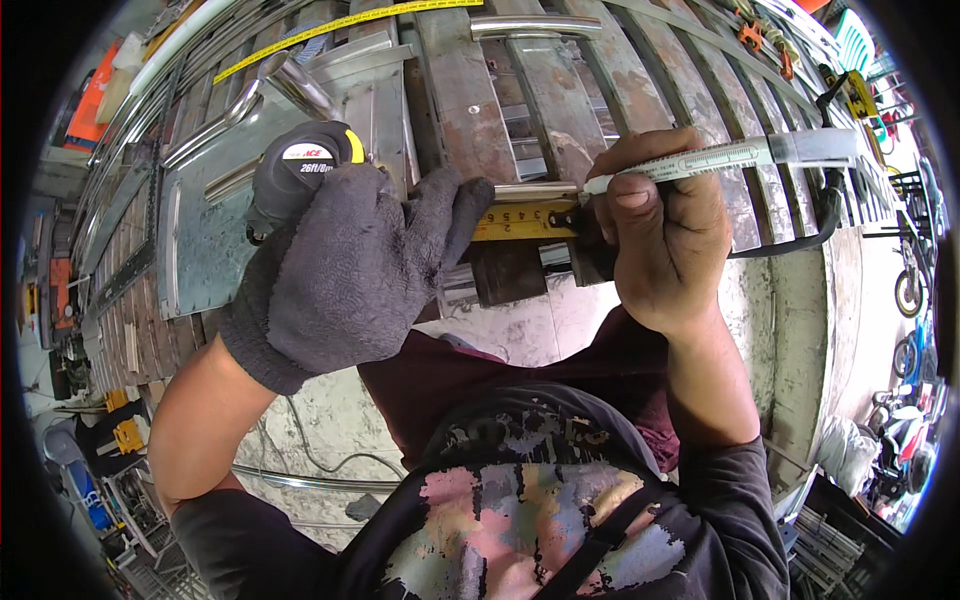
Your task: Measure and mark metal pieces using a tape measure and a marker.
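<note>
My left hand, in a dark grey glove, is closed around a black and yellow tape measure. Its yellow blade runs out to the right beneath the gloved fingertips. Along the blade's far edge lies a short shiny metal piece; most of it is hidden by the glove. My bare right hand grips a white marker pen, its back end pointing right. The pen's tip is at the right end of the metal piece, close to the blade's hooked end.
Spaced, worn metal slats form the worktop. A flat metal sheet lies on the left, with bent shiny tubing on it. A long yellow measuring strip and another tube are at the far side. Orange clamps sit far right.
</note>
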Motion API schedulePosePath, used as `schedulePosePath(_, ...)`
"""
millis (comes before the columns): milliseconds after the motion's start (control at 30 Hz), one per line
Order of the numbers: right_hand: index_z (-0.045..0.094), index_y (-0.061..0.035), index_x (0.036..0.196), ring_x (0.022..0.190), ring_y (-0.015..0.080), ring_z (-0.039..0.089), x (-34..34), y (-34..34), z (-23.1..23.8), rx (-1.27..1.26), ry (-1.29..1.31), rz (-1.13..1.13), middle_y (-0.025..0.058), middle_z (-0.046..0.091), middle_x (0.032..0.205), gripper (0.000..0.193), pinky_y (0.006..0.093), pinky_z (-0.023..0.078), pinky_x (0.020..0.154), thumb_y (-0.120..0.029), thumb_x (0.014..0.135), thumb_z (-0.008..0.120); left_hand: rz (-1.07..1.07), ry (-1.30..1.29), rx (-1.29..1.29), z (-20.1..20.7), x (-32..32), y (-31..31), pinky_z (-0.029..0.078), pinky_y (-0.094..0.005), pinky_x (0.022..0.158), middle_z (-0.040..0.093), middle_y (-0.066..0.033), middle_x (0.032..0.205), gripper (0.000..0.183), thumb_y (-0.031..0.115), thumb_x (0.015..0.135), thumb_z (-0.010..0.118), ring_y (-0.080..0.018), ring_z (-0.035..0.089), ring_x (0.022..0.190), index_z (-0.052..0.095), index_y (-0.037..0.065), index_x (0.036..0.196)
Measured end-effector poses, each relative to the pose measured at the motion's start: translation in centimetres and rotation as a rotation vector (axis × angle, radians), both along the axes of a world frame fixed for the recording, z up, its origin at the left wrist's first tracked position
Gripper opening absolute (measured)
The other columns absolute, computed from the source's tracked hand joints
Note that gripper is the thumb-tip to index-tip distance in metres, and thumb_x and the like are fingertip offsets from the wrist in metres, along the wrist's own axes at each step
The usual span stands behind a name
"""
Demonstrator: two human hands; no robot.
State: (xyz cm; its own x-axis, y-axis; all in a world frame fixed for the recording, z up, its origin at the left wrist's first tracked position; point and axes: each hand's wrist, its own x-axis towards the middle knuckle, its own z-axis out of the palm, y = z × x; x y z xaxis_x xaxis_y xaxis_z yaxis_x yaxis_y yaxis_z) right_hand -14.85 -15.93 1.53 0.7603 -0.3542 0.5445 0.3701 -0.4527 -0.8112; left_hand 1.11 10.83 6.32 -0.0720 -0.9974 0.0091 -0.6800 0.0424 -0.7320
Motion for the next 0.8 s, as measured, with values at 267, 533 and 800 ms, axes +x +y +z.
schedulePosePath(267, 0.069, -0.0072, 0.124, 0.086, 0.0272, 0.081, -0.4, -0.2, -0.1, -0.018, 0.065, -0.034, 0.0102, 0.081, 0.103, 0.021, 0.0398, 0.064, 0.079, -0.004, 0.109, 0.084, 0.022, 0.046, 0.038, 0.4, -0.4, -0.4, 0.049, -0.0423, 0.112, 0.067, -0.0147, 0.167, 0.068, 0.015, 0.106, 0.061, -0.0239, 0.068, 0.115, 0.063, 0.004, 0.172)
schedulePosePath(533, 0.059, -0.0004, 0.129, 0.076, 0.0062, 0.055, 0.3, 0.1, -1.0, -0.187, -0.052, 0.016, 0.0044, 0.068, 0.105, 0.017, 0.0243, 0.048, 0.071, -0.017, 0.126, 0.062, 0.007, 0.143, -0.066, 0.9, -0.4, -0.2, 0.05, -0.0451, 0.114, 0.061, -0.0087, 0.173, 0.069, 0.015, 0.103, 0.063, -0.0286, 0.065, 0.115, 0.064, 0.008, 0.171)
schedulePosePath(800, 0.066, -0.0047, 0.131, 0.092, 0.0326, 0.077, 0.0, 0.1, -1.1, -0.129, -0.063, -0.017, 0.0118, 0.077, 0.114, 0.023, 0.0397, 0.062, 0.081, -0.004, 0.112, 0.079, -0.079, 0.135, 0.009, 1.3, -0.3, -0.5, 0.058, -0.0458, 0.099, 0.071, -0.0255, 0.157, 0.076, 0.017, 0.092, 0.072, -0.0314, 0.07, 0.097, 0.069, -0.004, 0.165)
